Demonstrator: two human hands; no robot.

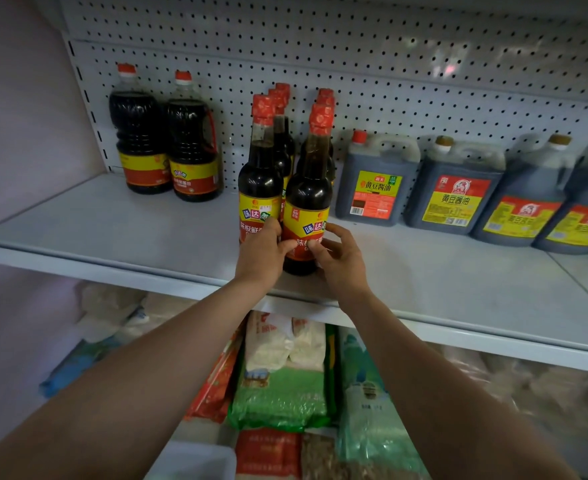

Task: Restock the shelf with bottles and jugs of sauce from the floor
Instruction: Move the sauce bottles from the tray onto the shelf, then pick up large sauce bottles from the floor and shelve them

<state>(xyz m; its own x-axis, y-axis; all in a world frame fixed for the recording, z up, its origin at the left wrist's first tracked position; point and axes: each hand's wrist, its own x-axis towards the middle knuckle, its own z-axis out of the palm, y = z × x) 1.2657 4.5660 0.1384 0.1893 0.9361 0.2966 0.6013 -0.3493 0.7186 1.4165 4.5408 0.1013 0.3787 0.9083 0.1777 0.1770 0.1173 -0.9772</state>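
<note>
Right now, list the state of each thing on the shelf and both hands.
front right bottle: upright on shelf, capped, gripped by both hands
front left bottle: upright, capped
left hand: fingers curled on front right bottle
right hand: fingers pinching front right bottle
round jugs: upright, capped
square jugs: upright, capped

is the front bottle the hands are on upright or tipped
Upright: the front bottle stands base-down on the shelf, red cap on top.

A shop. A white metal shelf (119, 216) backed by pegboard (355, 57) carries rows of labelled sauce bottles (261, 174) and jugs (377, 181). Below the shelf lie stacked packaged bags (282, 382).
</note>
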